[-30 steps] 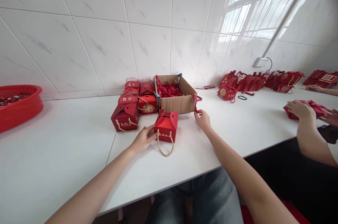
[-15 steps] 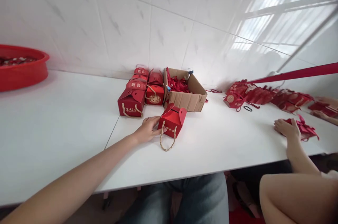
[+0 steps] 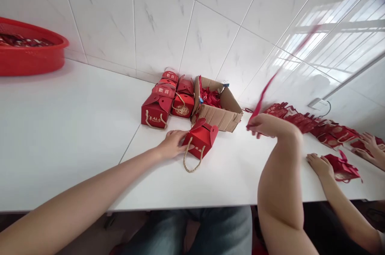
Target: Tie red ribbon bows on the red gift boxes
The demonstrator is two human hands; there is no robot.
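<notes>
My left hand grips the near-left side of a small red gift box standing on the white table. The box has a rope handle hanging down its front, and its top flaps are folded together. To the right, my right hand is raised above the table, pinching one end of a long red ribbon that trails up toward the wall, its far part blurred. Just behind the held box stands a cardboard box with a heap of red ribbons inside.
Several red gift boxes stand in rows left of the cardboard box. A red plastic basin with small wrapped pieces sits far left. At right, a co-worker's hand touches a ribboned red box; more red boxes line the tiled wall.
My right hand has come into view from the right with the ribbon, which earlier stretched across the upper right. My left hand stays on the gift box. The camera view has shifted.
</notes>
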